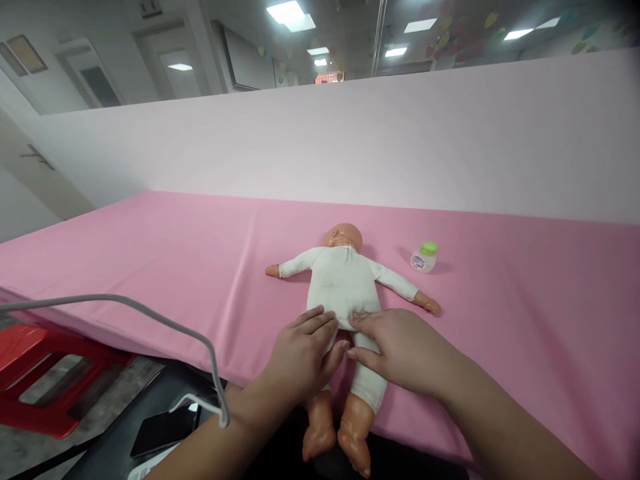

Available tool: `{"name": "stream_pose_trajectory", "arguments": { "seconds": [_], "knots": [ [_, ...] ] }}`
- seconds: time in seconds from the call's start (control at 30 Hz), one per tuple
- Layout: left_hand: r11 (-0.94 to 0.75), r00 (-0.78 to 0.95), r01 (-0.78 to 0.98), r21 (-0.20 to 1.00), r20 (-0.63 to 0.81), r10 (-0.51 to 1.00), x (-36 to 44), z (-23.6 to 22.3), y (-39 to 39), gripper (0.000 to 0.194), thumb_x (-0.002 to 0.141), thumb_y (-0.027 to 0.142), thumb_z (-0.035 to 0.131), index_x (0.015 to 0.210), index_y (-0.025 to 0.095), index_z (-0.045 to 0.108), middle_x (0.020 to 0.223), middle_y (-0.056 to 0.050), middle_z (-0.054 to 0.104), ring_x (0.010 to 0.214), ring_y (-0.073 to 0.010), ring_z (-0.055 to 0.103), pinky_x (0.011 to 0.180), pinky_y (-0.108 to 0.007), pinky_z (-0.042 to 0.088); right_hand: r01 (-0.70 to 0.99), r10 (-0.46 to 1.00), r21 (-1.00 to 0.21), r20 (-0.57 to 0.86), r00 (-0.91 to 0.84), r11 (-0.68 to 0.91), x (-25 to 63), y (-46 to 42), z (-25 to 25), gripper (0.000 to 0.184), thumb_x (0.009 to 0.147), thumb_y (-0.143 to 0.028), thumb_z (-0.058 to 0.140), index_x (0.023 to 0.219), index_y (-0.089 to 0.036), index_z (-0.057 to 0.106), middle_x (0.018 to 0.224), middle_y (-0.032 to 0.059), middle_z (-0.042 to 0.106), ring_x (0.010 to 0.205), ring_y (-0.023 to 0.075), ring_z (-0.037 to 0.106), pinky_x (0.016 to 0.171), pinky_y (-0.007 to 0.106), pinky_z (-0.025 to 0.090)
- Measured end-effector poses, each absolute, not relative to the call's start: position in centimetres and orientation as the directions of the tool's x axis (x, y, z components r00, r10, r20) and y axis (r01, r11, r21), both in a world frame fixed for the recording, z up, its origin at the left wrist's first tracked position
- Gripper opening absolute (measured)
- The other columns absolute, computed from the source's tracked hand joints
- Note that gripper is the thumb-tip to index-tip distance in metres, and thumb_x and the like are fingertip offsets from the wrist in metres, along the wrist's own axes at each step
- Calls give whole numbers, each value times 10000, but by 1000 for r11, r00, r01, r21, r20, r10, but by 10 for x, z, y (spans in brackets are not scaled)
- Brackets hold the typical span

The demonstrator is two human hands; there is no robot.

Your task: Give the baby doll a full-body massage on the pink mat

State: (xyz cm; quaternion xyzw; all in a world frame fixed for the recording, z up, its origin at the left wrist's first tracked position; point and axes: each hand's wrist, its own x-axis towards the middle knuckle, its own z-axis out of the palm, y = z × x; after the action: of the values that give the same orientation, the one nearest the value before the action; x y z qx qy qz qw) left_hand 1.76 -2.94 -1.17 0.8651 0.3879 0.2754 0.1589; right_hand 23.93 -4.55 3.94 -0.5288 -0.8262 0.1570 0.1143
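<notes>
- Head view: left hand (300,353) and right hand (407,347) are touching the doll's (343,283) hips, perhaps steadying it.
- Fingers are lying extended, gripping nothing.
- Jar (424,258) is standing toward two o'clock.

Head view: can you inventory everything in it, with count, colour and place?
doll: one, white cloth body, tan head, hands and feet, centre of the table
small bottle: one, clear or whitish, green cap, right of the doll
table cover: one, pink, under doll and bottle
cable: one visible, pale grey, lower left
phone: one, black, lower left
stool: one, red, far left
wall: pale, behind the table
glass: count unclear, reflecting lights, top
door: one, pale, left edge
left hand: one, bare, on the doll
right hand: one, bare, on the doll
</notes>
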Motion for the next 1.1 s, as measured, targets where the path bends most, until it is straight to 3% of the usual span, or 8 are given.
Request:
{"name": "stream_pose_trajectory", "arguments": {
  "seconds": [0.3,0.43,0.57,0.9,1.0,1.1],
  "knots": [
    [-663,601,601,446,295,743,18,-3,-21,279,1032,322,553,1172,238,779,1260,-100,778,1210,-317,715,1198,-504,456,876,922,-309,7,-387,370,228,-44,36,280,984,-421,580,1051,-259,798,975,84,820,864,321,772,735,420,570],
    [-663,554,634,398,365,749,19,-3,-15,400,982,179,514,1322,219,721,1344,-108,742,1282,-309,680,1171,-496,480,885,938,-312,108,-330,347,237,-40,32,328,971,-492,616,1133,-274,802,1174,84,807,1020,350,766,836,469,598],
    [-718,593,603,346,408,694,25,-3,-8,458,957,178,549,1399,152,666,1430,-147,687,1384,-340,604,1194,-512,460,881,940,-331,165,-300,339,241,-33,22,511,969,-573,609,1331,-236,735,1399,116,717,1238,383,700,973,517,584],
    [-713,669,662,233,245,701,31,-4,6,357,914,164,613,1259,157,703,1351,-130,729,1230,-311,704,1062,-465,571,870,937,-354,59,-345,343,234,-20,18,514,990,-536,582,1337,-185,727,1417,141,703,1295,383,671,1040,526,555],
    [-732,670,654,192,301,678,32,-1,11,441,937,194,598,1372,143,647,1445,-143,676,1324,-309,653,1128,-467,531,865,941,-372,116,-317,337,236,-17,16,525,993,-535,584,1378,-198,700,1424,120,702,1300,358,671,1062,508,547],
    [-742,671,649,168,334,662,35,-2,16,564,962,256,586,1501,96,546,1560,-178,574,1474,-315,523,1235,-474,430,862,940,-380,187,-284,336,239,-13,11,626,1001,-545,570,1498,-165,604,1532,134,613,1427,333,573,1166,489,475]
  ]
}}
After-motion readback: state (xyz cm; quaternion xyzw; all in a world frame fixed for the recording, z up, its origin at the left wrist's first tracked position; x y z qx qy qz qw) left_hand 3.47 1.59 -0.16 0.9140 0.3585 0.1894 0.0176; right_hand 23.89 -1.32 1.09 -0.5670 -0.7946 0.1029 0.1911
